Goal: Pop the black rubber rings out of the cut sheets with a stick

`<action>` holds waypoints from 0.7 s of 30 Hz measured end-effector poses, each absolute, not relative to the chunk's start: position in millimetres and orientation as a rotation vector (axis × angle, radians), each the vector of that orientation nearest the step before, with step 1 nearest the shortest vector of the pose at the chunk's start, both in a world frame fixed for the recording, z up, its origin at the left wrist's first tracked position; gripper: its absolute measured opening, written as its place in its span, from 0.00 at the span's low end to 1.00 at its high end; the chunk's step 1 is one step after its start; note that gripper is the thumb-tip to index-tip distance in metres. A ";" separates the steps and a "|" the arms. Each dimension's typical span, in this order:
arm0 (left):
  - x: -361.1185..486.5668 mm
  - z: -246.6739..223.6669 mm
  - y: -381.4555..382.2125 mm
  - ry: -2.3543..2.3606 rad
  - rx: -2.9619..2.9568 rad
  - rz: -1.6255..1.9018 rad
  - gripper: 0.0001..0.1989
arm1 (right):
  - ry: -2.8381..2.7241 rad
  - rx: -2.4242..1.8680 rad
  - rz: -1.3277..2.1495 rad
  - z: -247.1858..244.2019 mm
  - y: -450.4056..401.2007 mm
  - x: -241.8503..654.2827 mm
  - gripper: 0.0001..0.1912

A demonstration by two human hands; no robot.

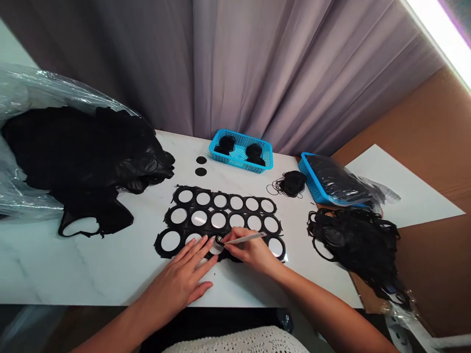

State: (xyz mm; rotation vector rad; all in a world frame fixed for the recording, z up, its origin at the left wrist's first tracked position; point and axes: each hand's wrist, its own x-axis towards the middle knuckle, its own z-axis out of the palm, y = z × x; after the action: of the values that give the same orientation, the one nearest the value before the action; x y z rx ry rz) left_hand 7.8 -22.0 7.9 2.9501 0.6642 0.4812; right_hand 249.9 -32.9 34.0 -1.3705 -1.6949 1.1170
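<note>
Beneath the flat, open left hand [180, 282], a floppy-looking black sheet with round holes [208, 219] lies pinned, while the right hand [250, 251] pinches a slim pale stylus [246, 239].

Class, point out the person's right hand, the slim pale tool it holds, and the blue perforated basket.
Right hand [250, 251]: head view, back of the hand.
Slim pale tool [246, 239]: head view, middle of the shaft.
Blue perforated basket [239, 163]: head view, front wall.
</note>
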 end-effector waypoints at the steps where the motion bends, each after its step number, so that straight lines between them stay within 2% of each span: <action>1: 5.0 7.0 -22.7 0.667 2.955 0.478 0.25 | -1.719 -1.362 1.126 33.3 -35.7 246.1 0.13; 13: -2.4 0.9 -26.2 0.689 2.922 0.421 0.25 | -1.859 -1.369 0.993 25.7 -43.7 235.9 0.14; 17: -3.6 1.3 -25.7 0.713 2.891 0.436 0.27 | -2.031 -1.359 0.804 18.7 -51.5 233.0 0.11; 21: -3.9 0.6 -23.7 0.690 2.875 0.421 0.27 | -2.317 -1.212 0.416 9.3 -56.4 231.2 0.05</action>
State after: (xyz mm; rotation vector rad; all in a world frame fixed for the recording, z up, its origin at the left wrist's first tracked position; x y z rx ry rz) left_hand -3.9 -23.7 0.6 2.8751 0.6902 0.4210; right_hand 231.2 -56.4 9.3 -1.2118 -2.3168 0.4162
